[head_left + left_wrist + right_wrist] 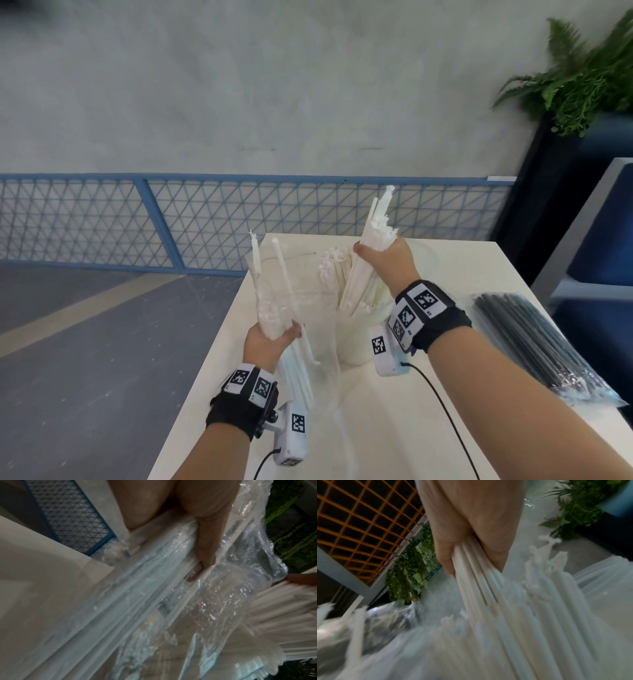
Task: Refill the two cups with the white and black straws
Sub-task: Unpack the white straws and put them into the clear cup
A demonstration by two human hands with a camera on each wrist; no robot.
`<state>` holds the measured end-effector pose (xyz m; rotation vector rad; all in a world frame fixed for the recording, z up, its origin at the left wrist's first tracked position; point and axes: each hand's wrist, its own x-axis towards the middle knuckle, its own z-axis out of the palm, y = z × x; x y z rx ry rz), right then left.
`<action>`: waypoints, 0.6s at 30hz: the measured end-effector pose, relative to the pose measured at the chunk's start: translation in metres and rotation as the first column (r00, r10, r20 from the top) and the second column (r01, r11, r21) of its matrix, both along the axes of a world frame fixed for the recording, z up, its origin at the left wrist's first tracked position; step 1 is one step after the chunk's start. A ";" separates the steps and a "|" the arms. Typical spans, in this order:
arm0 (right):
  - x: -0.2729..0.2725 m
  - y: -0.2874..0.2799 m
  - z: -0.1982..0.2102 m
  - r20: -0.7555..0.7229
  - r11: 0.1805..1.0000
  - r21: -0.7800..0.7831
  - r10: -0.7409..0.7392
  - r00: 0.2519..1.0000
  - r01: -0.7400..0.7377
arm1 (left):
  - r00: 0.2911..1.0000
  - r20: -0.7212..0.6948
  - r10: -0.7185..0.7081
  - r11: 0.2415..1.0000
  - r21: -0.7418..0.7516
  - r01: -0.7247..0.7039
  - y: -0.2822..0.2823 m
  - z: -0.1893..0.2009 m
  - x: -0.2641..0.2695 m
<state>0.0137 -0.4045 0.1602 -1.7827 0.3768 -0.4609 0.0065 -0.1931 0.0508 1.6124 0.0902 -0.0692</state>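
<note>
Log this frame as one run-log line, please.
left hand: grips clear bag of white straws | right hand: grips white straw bundle over cup | black straws: bagged, untouched

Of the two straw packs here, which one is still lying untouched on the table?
The clear bag of black straws, lying flat at the white table's right edge. The left hand holds up the clear bag of white straws.
</note>
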 end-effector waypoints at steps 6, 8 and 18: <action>-0.008 0.016 -0.016 -0.045 0.990 -0.123 0.063 0.997 -0.068 | 1.000 -0.002 -0.007 1.000 -0.006 0.007 -0.007 -0.001 0.001; -0.010 0.011 -0.018 -0.030 0.977 -0.212 0.005 1.000 -0.012 | 1.000 0.001 -0.013 1.000 0.007 0.013 -0.008 0.000 -0.001; -0.044 0.012 -0.064 0.030 0.986 -0.164 0.017 0.999 -0.011 | 0.999 0.029 -0.030 1.000 0.001 0.030 -0.005 0.002 -0.002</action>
